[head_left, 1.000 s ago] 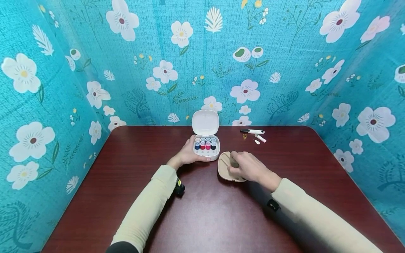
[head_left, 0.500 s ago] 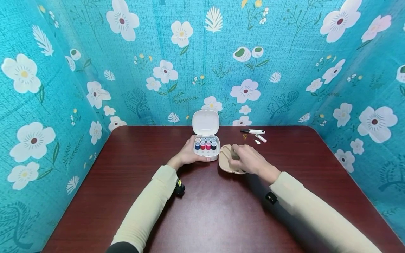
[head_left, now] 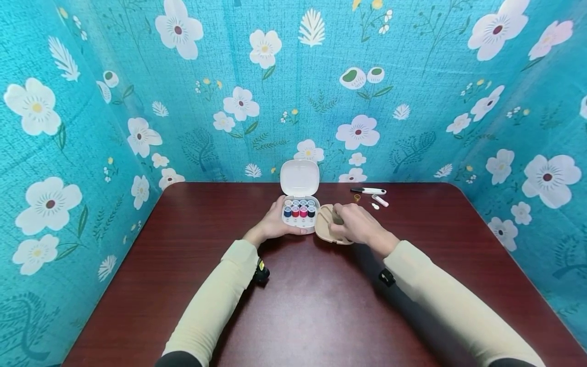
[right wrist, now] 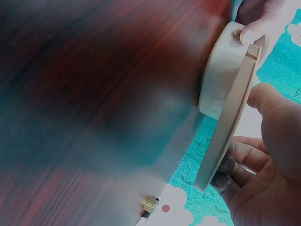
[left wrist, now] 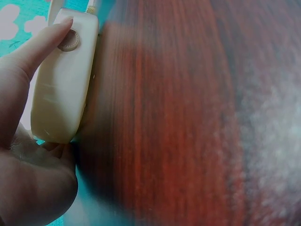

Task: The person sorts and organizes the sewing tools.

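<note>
A white sewing box (head_left: pixel 293 223) stands on the table, its lid (head_left: pixel 299 177) tipped up at the back. Two rows of thread spools (head_left: pixel 303 211) fill it, with blue, red, pink and black in front. My left hand (head_left: pixel 274 222) grips the box's left side; in the left wrist view the thumb lies by a round button (left wrist: pixel 69 41) on the front wall (left wrist: pixel 66 89). My right hand (head_left: pixel 362 224) pinches a beige tray (head_left: pixel 323 228) from inside, its edge overlapping the box's right front corner. The right wrist view shows the tray (right wrist: pixel 225 122) edge-on, fingertips against it.
Behind my right hand lie a black-and-white slim tool (head_left: pixel 370 191), a gold thimble (head_left: pixel 356 197), a small pink-and-white tube (head_left: pixel 380 200) and a small white needle threader (head_left: pixel 375 206). A floral cloth (head_left: pixel 247 137) hangs behind the table's back edge.
My right hand has carried the beige tray away from me and slightly left, up against the box. The left hand and the box stay put.
</note>
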Tool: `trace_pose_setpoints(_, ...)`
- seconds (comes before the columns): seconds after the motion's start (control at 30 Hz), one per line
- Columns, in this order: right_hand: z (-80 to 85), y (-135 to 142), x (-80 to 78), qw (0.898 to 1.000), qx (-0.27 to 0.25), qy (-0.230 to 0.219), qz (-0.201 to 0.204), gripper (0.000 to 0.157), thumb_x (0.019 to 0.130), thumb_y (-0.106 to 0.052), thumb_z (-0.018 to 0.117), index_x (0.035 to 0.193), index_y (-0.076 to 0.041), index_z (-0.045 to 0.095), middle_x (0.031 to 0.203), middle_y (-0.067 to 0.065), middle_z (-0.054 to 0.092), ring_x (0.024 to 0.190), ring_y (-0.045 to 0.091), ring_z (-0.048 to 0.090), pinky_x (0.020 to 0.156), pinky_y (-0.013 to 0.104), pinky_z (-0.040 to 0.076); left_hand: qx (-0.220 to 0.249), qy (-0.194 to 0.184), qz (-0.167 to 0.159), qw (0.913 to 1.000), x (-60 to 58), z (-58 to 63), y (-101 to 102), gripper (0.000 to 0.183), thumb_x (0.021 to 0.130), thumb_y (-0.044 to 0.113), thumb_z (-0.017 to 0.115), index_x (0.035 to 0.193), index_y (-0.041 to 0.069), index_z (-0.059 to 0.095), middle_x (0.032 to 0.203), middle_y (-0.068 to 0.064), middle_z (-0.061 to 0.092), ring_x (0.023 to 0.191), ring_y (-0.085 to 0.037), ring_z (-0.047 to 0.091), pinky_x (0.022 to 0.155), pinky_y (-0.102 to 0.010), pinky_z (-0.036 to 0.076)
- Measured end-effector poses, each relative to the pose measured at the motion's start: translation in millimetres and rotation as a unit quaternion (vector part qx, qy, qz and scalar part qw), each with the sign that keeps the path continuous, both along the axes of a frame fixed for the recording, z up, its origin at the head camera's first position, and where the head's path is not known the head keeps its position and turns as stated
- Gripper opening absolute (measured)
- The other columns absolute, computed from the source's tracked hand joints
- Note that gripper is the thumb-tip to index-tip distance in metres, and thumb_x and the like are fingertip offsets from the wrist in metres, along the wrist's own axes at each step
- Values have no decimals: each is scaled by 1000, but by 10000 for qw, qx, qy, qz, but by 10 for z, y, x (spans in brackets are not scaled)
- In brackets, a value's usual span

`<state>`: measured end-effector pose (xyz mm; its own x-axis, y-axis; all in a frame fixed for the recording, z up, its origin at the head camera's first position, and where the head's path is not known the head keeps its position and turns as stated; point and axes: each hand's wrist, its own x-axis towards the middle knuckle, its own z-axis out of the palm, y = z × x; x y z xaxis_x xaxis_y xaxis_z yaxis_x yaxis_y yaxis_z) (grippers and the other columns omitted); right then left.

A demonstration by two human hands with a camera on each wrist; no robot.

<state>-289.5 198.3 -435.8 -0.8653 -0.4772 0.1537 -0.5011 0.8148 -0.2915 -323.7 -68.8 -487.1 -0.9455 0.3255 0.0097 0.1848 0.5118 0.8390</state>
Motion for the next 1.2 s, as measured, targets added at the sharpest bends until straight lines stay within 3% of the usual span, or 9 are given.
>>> trace_pose_setpoints(0.27,5,-24,-91,10000,-52,9,6,18,86,-19,73,84,-5,61,63,-1,45,58,16,46,51,31,35,78,-12,-30,10000,3,39,7,115,62,36,100,152,11,32,136,-12,45,127,-28,44,109,-46,38)
trace_pose_setpoints(0.83,-34,-139,-252,9996,-128,-217,-118,21,86,-20,71,98,-4,64,66,1,47,62,17,48,51,30,35,-1,-66,-22,10000,19,68,-9,117,62,38,100,153,11,32,136,-12,46,126,-28,45,109,-45,37)
trace_pose_setpoints(1.2,-52,-245,-334,9996,-86,-219,-134,18,87,-21,71,94,-7,62,68,1,49,63,17,48,53,31,35,-218,-40,21,9998,18,35,-12,116,64,38,99,154,12,31,136,-11,45,124,-26,46,108,-43,38)
